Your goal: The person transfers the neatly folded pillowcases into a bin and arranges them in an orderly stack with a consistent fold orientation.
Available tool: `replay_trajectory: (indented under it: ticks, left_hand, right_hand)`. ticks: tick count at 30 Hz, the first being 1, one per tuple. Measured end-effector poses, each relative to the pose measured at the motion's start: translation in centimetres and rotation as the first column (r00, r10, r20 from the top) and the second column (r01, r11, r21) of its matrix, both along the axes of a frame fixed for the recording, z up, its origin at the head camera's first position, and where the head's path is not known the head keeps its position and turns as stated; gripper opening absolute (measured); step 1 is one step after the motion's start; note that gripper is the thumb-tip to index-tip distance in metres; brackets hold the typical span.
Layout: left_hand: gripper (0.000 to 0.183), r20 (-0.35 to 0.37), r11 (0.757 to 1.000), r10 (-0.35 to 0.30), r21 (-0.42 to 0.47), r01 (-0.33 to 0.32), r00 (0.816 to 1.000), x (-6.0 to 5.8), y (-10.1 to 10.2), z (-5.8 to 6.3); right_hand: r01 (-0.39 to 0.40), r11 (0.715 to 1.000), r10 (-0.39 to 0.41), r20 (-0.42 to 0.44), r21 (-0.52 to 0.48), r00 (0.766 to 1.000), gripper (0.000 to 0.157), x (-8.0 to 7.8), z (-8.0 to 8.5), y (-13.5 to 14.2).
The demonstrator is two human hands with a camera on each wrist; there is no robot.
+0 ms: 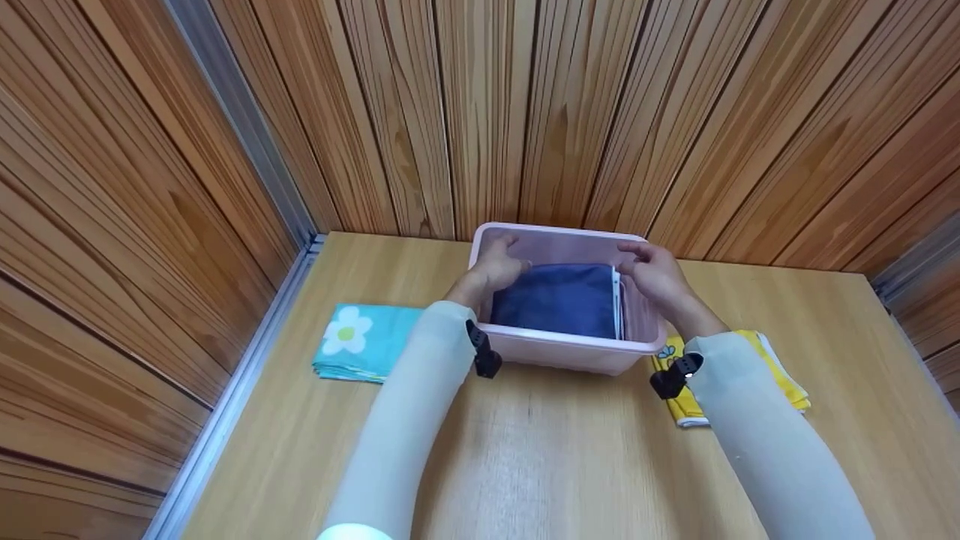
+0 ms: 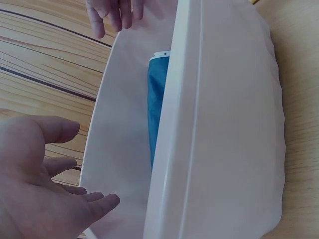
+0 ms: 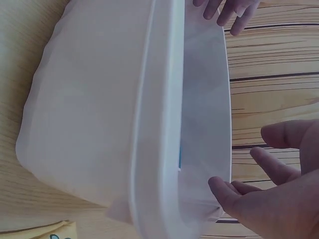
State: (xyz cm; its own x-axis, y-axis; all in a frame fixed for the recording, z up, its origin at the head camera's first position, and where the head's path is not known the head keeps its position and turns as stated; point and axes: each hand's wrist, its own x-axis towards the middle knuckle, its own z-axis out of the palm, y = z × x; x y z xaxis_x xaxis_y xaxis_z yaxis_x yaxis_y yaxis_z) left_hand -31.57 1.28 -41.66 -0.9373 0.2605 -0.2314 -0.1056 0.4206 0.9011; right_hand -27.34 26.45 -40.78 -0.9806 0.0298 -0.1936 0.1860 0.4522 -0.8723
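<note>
A pink plastic bin point(image 1: 570, 352) stands near the back wall, with a folded dark blue cloth point(image 1: 555, 300) lying inside; a white edge runs down the cloth's right side. In the left wrist view the same cloth point(image 2: 157, 99) looks brighter blue behind the bin's rim. My left hand point(image 1: 501, 266) is over the bin's left end, fingers loosely spread and holding nothing. At the right end hovers my right hand point(image 1: 656, 277), its fingers extended inward above the cloth, also without anything in them. Both hands appear apart from the cloth.
Left of the bin lies a folded turquoise cloth point(image 1: 367, 341) with a white flower, partly behind the left sleeve. A folded yellow cloth point(image 1: 776, 375) with white edging sits to the right, partly under the right forearm. Wood-plank walls point(image 1: 487, 112) border the wooden table point(image 1: 540, 465).
</note>
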Motion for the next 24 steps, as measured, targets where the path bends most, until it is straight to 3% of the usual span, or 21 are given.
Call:
replay_trajectory:
  ticks: [10, 16, 20, 24]
  left_hand:
    - [0.061, 0.037, 0.999, 0.010, -0.043, -0.008, 0.999, 0.3, 0.4, 1.1]
    - [0.061, -0.104, 0.986, -0.026, -0.168, 0.008, 0.994, 0.1, 0.7, 1.7]
    - [0.062, -0.235, 0.944, -0.078, -0.329, -0.003, 0.969, 0.0, 0.8, 1.7]
    - [0.069, -0.307, 0.858, -0.150, -0.513, -0.031, 0.940, 0.1, 1.1, 1.5]
  right_hand:
    - [-0.017, 1.000, 0.017, -0.007, 0.017, 1.000, 0.050, 0.1, 0.6, 0.2]
    - [-0.033, 0.980, 0.055, -0.109, 0.195, 0.993, 0.053, 0.3, 0.9, 0.3]
    - [-0.033, 0.939, 0.108, -0.201, 0.343, 0.974, 0.054, 0.3, 0.9, 0.5]
    - [-0.044, 0.876, 0.187, -0.254, 0.481, 0.949, 0.058, 0.5, 0.6, 0.5]
